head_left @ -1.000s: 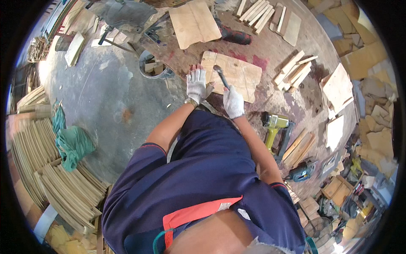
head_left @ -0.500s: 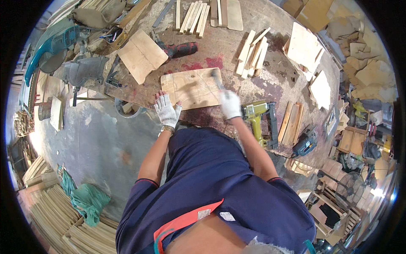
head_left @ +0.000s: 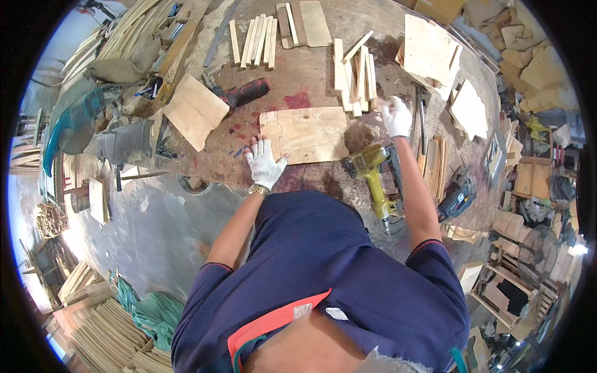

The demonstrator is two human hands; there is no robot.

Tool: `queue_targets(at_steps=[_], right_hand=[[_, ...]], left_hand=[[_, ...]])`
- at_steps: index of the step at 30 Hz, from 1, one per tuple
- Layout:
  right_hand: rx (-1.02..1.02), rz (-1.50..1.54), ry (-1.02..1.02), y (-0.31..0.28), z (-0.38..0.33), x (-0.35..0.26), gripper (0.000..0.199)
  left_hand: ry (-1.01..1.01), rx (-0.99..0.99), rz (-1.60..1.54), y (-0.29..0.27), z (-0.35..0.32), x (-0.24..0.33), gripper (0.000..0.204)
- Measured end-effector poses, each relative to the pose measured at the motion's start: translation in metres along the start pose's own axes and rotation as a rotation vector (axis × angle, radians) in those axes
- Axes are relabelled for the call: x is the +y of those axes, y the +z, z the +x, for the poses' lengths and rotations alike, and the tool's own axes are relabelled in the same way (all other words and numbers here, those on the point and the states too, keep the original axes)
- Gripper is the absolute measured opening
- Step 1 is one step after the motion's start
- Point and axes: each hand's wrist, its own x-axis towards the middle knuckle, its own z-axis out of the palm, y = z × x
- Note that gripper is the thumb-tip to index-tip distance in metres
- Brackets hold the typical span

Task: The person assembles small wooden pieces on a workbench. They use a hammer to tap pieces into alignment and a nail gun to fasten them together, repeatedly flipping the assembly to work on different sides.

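Note:
My left hand (head_left: 266,163), in a white fingerless glove, lies with fingers spread at the lower left corner of a light plywood board (head_left: 308,133). My right hand (head_left: 396,117), gloved too, is raised beside a small pile of wood strips (head_left: 357,78); its fingers look loosely bent, with nothing visible in them. Just right of it lies a dark long-handled tool (head_left: 422,118), apparently a hammer. A yellow-green nail gun (head_left: 373,173) rests at the table's near edge, between the board and my right forearm.
A red-and-black cordless drill (head_left: 245,93) lies by another plywood piece (head_left: 196,112) at the left. Behind are more strips (head_left: 258,40). Stacked boards (head_left: 429,53) and a dark corded power tool (head_left: 457,198) are at the right. A teal circular-blade saw (head_left: 78,130) stands far left.
My right hand has left the board, moving right and away toward the strips. The hammer-like tool it held is out of it. My left hand stays by the board's corner; the view has shifted.

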Motion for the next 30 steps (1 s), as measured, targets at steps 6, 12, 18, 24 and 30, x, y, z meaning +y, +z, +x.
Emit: queue_targets(at_steps=[6, 12, 18, 24, 30], right_hand=[[-0.172, -0.146, 0.165, 0.066, 0.019, -0.057, 0.038], [-0.121, 0.211, 0.187, 0.065, 0.0, -0.077, 0.032], [-0.709, 0.642, 0.319, 0.016, -0.079, -0.108, 0.037], [-0.234, 0.166, -0.002, -0.023, -0.112, -0.114, 0.038], [-0.075, -0.061, 0.15, -0.08, -0.181, -0.116, 0.068]], left_hand=[[0.035, -0.024, -0.091, -0.009, 0.042, 0.005, 0.09], [-0.093, 0.211, -0.28, -0.019, 0.016, -0.014, 0.061], [-0.182, 0.334, -0.367, -0.016, -0.021, -0.025, 0.056], [-0.24, 0.15, -0.533, -0.019, -0.014, -0.025, 0.046], [-0.071, 0.063, -0.427, -0.039, -0.003, -0.011, 0.045]])
